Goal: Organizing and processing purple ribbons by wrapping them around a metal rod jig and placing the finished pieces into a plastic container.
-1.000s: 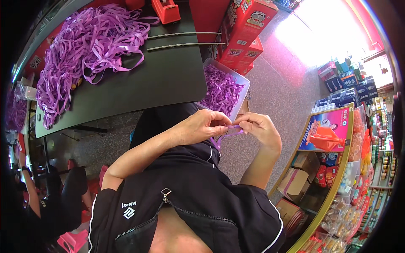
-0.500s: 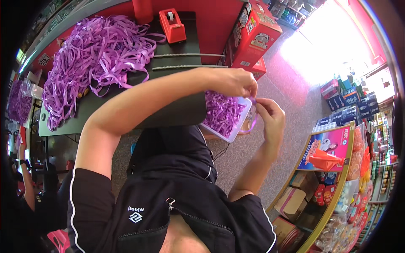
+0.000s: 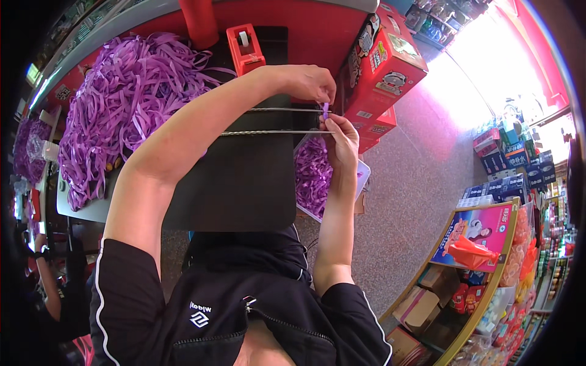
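Between my two hands a short purple ribbon [image 3: 325,110] is stretched, right at the free end of the farther twisted metal rod [image 3: 284,110]. My left hand [image 3: 312,82] reaches across the table and pinches the ribbon's far end from above. Just nearer, my right hand [image 3: 340,134] is closed on its other end, its fingers beside the tip of the second twisted rod [image 3: 274,132]. Whether the ribbon is looped around the rod I cannot tell. Below my right forearm stands a clear plastic bin [image 3: 362,177] filled with purple ribbon pieces [image 3: 312,177].
A large heap of purple ribbons [image 3: 131,91] covers the left of the dark table [image 3: 244,195]. A red tape dispenser [image 3: 245,52] sits behind my left forearm. Red cartons [image 3: 387,67] stack beyond my hands; a shelf unit [image 3: 470,238] stands at right. Another person's arm [image 3: 49,280] shows far left.
Both hands have moved away from above the bin, farther and to the left, carrying the ribbon to the rod's end. The view has shifted slightly.
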A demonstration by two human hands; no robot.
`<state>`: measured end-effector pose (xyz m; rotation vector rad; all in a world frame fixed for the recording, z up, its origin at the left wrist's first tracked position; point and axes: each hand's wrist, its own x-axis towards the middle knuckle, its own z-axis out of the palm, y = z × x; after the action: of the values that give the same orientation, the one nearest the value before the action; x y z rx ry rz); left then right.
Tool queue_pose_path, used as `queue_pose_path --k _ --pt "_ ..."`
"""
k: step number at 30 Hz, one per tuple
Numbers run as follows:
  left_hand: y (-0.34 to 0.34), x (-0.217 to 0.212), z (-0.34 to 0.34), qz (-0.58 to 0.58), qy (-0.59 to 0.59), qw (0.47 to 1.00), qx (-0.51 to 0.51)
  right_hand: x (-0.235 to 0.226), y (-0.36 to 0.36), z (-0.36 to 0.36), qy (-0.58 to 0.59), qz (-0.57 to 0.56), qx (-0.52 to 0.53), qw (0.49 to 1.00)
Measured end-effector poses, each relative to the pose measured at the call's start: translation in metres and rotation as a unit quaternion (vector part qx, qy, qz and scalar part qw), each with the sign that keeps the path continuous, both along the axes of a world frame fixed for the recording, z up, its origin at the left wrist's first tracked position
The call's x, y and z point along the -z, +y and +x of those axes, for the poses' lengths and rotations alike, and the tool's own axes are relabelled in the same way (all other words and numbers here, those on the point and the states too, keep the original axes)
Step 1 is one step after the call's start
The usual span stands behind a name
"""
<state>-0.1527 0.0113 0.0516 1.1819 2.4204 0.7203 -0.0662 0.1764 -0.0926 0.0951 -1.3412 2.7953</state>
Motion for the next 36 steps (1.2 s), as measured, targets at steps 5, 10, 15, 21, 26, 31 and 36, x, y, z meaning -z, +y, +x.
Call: queue_pose_path --k 5,10,15,21,26,31,36 --pt "-0.025 0.021 0.011 0.18 0.238 0.953 -0.049 -0.006 -0.022 0.002 0.002 0.005 0.033 0.999" --pt "-0.03 0.017 0.042 0.155 0.129 0.97 -0.133 -0.007 -0.032 0.011 -0.004 0.001 0.045 0.999" --pt "-0.033 0.032 0.048 0.146 0.099 0.974 -0.141 -0.009 -0.04 0.013 -0.008 0.007 0.048 0.999" --pt "-0.034 0.032 0.048 0.13 0.062 0.979 -0.146 -0.017 -0.04 0.02 -0.052 0.065 0.063 0.995" --pt "-0.031 0.037 0.049 0.145 0.048 0.974 -0.169 -0.023 -0.027 0.005 0.053 0.31 0.048 0.948" --pt "-0.022 0.044 0.052 0.152 0.109 0.962 -0.197 -0.032 -0.02 -0.002 0.058 0.363 -0.017 0.93" --pt "-0.022 0.051 0.058 0.13 0.13 0.952 -0.244 -0.025 -0.02 0.004 0.028 0.451 -0.04 0.891"
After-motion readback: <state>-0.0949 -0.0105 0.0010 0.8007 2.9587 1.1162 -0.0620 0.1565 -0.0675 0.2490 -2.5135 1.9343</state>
